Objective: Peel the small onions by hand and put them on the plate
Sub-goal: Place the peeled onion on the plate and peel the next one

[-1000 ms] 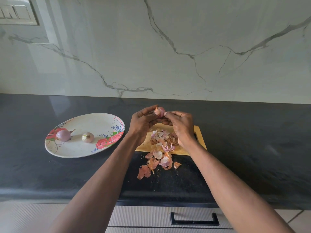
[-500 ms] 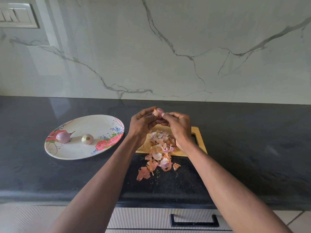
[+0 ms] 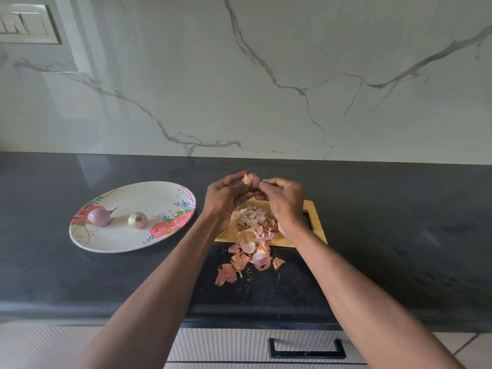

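**Small onion held up over the board, skin coming off at the top**

The onion (image 3: 251, 180) is in the air just beyond the far edge of the board (image 3: 316, 222), pinched between both hands. The left hand (image 3: 226, 198) grips it from the left, thumb and fingers curled round its lower half. The right hand (image 3: 282, 201) closes in from the right, its fingertips (image 3: 261, 184) pinching at the onion's side, where a pale orange flap of skin stands up. Neither hand has a free finger; both are curled tight on this one bulb.

On the board, and spilling off its near edge onto the counter (image 3: 399, 235), lies a heap of peels (image 3: 255, 235). Well left of the board sits the plate (image 3: 127, 243), with two onions on it: a purple one (image 3: 99, 217) and, just right of it, a paler one (image 3: 137, 220).

By its look the bulb is light, firm and rounded. Its dry outer skin is probably thin and brittle, likely to tear in scraps rather than lift whole. Once bare, the flesh is probably smooth and a little slick, so it may squirt out of a hard pinch. The best hold seems to be round the belly with one hand, while the other catches loose skin at the tip or root end and pulls down along the bulb.
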